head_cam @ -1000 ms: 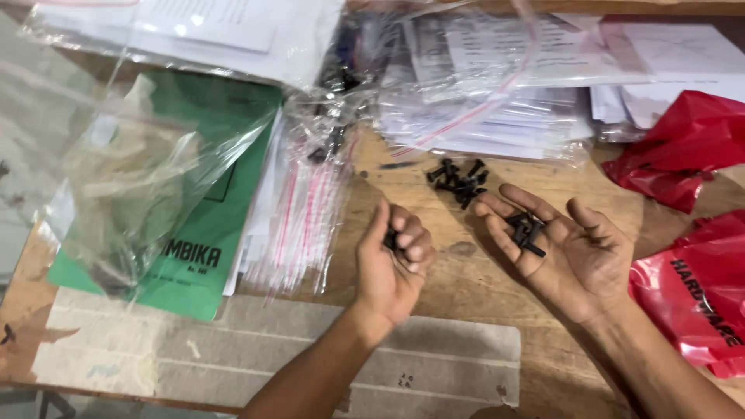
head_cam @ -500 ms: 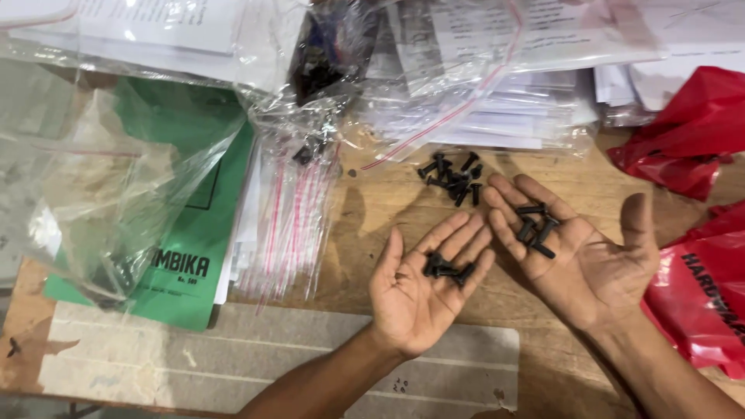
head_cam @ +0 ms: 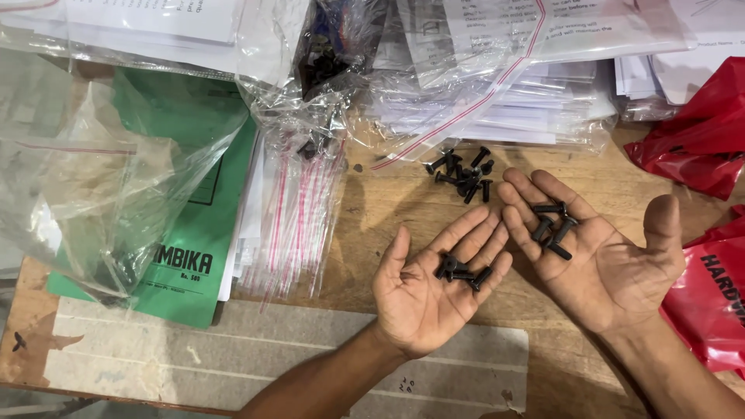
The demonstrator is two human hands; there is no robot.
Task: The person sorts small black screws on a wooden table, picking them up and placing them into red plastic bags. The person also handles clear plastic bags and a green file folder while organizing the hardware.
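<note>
My left hand (head_cam: pixel 419 299) lies palm up over the wooden table (head_cam: pixel 380 213), fingers spread, with a few black screws (head_cam: pixel 462 271) resting on its fingers. My right hand (head_cam: pixel 613 268) is beside it, also palm up, carrying several black screws (head_cam: pixel 551 227) on the palm. The fingertips of both hands nearly touch. A small pile of the same black screws (head_cam: pixel 462 175) lies loose on the table just beyond the fingertips.
A stack of small clear zip bags with red stripes (head_cam: pixel 299 213) lies left of the hands, next to a green booklet (head_cam: pixel 198 248) under a crumpled clear bag (head_cam: pixel 101 182). Papers in plastic sleeves (head_cam: pixel 504 85) fill the back. Red plastic bags (head_cam: pixel 702 140) sit at the right.
My left hand was curled shut a second ago; it has opened palm up, showing screws on its fingers. My right hand stays open-palmed with its screws.
</note>
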